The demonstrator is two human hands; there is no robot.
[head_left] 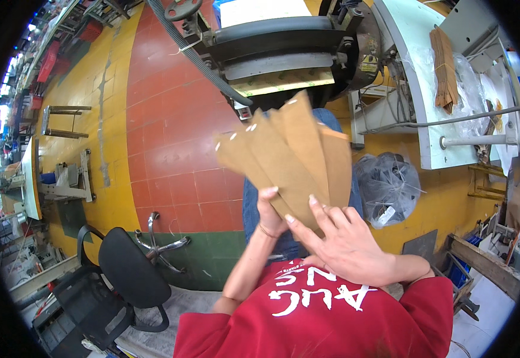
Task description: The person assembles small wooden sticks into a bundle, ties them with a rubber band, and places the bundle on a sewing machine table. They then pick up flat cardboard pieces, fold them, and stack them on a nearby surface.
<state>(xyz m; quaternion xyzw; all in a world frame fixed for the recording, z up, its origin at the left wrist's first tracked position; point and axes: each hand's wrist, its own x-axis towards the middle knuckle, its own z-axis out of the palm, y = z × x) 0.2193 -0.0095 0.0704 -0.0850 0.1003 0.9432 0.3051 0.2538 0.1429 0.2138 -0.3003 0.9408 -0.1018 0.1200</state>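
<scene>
A fanned stack of flat brown pieces [296,149], like leather or stiff card, stands above my lap. Small white marks show near several of their far ends, and one piece at the right has an orange edge. My left hand [271,215] grips the near end of the stack, thumb on top, its other fingers hidden underneath. Across the near right part of the stack lies my right hand [346,244], its fingers stretched and spread against the top pieces.
Just ahead is a dark machine with a roller [272,27] and a grey hose [182,45]. On the white table [412,53] at right lies a tied brown bundle [443,71]. A clear plastic bag [387,188] sits on the floor; a black office chair [132,271] stands at left.
</scene>
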